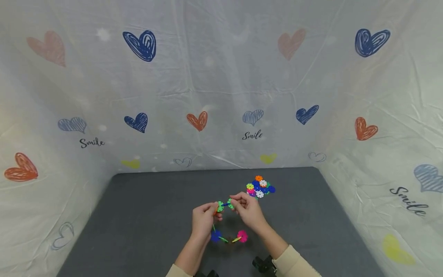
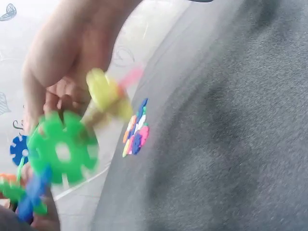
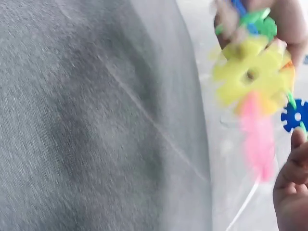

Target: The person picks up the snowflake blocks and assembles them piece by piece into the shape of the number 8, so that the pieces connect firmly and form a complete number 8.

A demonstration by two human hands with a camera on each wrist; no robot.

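Note:
A string of notched plastic snowflake discs, slotted into one another, is held up in the middle of the head view. My left hand (image 1: 203,221) pinches it beside a green disc (image 1: 220,206). Opposite, my right hand (image 1: 250,211) pinches another green disc (image 1: 230,203) between thumb and fingers, with a blue disc edge-on between the two. Lower down, the string curves through a blue disc (image 1: 216,236), and a pink disc (image 1: 242,236) is at its right end. A yellow disc (image 3: 250,74) blurs in the right wrist view. Fingers hide parts of the string.
A pile of loose snowflake discs (image 1: 259,193) in mixed colours lies beyond my right hand on the dark grey table (image 1: 155,215). A black device (image 1: 263,264) sits by the right sleeve. A white curtain (image 1: 221,77) printed with hearts surrounds the table.

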